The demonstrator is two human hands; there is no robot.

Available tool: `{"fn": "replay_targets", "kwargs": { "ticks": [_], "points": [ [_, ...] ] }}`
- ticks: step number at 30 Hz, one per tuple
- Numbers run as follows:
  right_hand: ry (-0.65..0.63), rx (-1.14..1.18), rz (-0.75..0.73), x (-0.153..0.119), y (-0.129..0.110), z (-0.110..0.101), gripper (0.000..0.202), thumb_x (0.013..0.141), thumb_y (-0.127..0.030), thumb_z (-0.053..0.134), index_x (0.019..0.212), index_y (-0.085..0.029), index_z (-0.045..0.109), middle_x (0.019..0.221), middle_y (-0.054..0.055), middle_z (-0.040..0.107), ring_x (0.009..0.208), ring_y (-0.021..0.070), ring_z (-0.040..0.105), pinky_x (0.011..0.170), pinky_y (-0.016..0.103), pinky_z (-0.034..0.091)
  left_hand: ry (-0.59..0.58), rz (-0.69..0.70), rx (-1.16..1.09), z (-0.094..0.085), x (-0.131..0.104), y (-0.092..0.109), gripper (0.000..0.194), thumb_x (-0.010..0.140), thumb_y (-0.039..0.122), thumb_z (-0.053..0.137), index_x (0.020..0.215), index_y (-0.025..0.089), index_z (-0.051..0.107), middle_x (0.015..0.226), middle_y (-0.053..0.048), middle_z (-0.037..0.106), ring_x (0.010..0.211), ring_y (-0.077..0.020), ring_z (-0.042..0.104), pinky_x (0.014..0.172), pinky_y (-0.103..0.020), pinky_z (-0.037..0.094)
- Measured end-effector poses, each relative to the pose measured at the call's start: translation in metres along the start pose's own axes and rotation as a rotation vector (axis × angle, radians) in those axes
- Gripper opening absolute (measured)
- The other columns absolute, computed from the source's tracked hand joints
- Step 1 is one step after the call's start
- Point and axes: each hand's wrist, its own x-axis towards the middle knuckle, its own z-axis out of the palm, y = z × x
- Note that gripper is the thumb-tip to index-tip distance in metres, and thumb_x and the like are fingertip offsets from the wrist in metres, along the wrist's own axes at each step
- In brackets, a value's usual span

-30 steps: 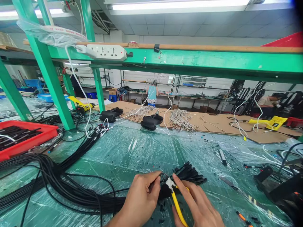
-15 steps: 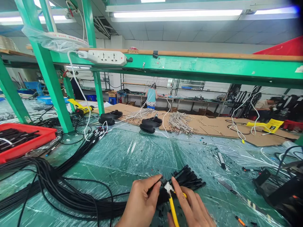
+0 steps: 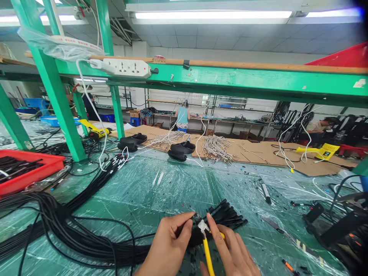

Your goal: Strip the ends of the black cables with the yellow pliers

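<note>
The left hand (image 3: 169,242) is pinching a black cable (image 3: 196,218) above the worktop (image 3: 181,184), while the right hand (image 3: 233,247) is gripping yellow-handled cutters (image 3: 207,255) beside it. A red tray (image 3: 33,176) is holding black rod-like pieces (image 3: 21,167).

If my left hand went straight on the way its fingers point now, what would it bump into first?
Most likely the yellow-handled pliers, whose head sits just ahead of your left hand; the black bundle ends seem to lie beyond, though depth is hard to judge.

Ceiling tubes (image 3: 212,15) shine brightly; the upper-right corner is dark.
</note>
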Motion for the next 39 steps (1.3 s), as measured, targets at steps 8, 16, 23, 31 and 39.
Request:
{"fn": "replay_targets", "kwargs": {
  "ticks": [8, 16, 23, 31, 39],
  "points": [
    [-0.032, 0.051, -0.001, -0.003, 0.002, -0.001, 0.082, 0.077, -0.022, 0.050, 0.149, -0.034, 0.012, 0.109, 0.007, 0.058, 0.093, 0.0257, 0.060, 0.077, 0.039, 0.055, 0.030, 0.119, 0.162, 0.001, -0.004, -0.002, 0.032, 0.090, 0.029, 0.050, 0.108, 0.017, 0.073, 0.092, -0.008, 0.075, 0.086, -0.0247, 0.069, 0.078, -0.028, 0.053],
    [-0.196, 0.264, 0.059, -0.009, 0.007, 0.007, 0.075, 0.082, -0.019, 0.043, 0.149, -0.033, 0.012, 0.103, 0.004, 0.062, 0.079, 0.0177, 0.067, 0.066, 0.025, 0.056, -0.011, 0.056, 0.018, 0.003, -0.001, -0.004, 0.030, 0.089, 0.033, 0.053, 0.103, 0.018, 0.075, 0.087, -0.006, 0.074, 0.085, -0.0247, 0.066, 0.076, -0.029, 0.053],
    [-0.134, 0.121, -0.019, 0.000, 0.007, -0.007, 0.090, 0.071, -0.023, 0.058, 0.149, -0.035, 0.015, 0.106, 0.005, 0.060, 0.091, 0.0228, 0.063, 0.072, 0.032, 0.057, 0.009, 0.020, 0.001, 0.003, -0.002, 0.000, 0.029, 0.089, 0.033, 0.052, 0.099, 0.018, 0.075, 0.080, -0.004, 0.071, 0.078, -0.0212, 0.063, 0.072, -0.026, 0.049],
    [-0.181, 0.081, -0.036, -0.002, 0.016, -0.009, 0.089, 0.076, -0.024, 0.055, 0.150, -0.034, 0.005, 0.103, 0.004, 0.064, 0.087, 0.0218, 0.066, 0.067, 0.031, 0.059, -0.059, 0.057, 0.018, 0.000, -0.003, -0.004, 0.029, 0.092, 0.032, 0.049, 0.103, 0.021, 0.074, 0.082, -0.002, 0.071, 0.077, -0.0189, 0.059, 0.070, -0.024, 0.046],
    [-0.369, 0.302, 0.053, -0.004, 0.023, -0.008, 0.079, 0.079, -0.020, 0.050, 0.149, -0.034, 0.016, 0.107, 0.002, 0.067, 0.081, 0.0173, 0.069, 0.067, 0.024, 0.056, -0.067, 0.030, -0.040, 0.001, -0.001, -0.006, 0.028, 0.091, 0.034, 0.052, 0.098, 0.020, 0.075, 0.081, -0.003, 0.070, 0.081, -0.0202, 0.059, 0.074, -0.025, 0.046]
  ]
}}
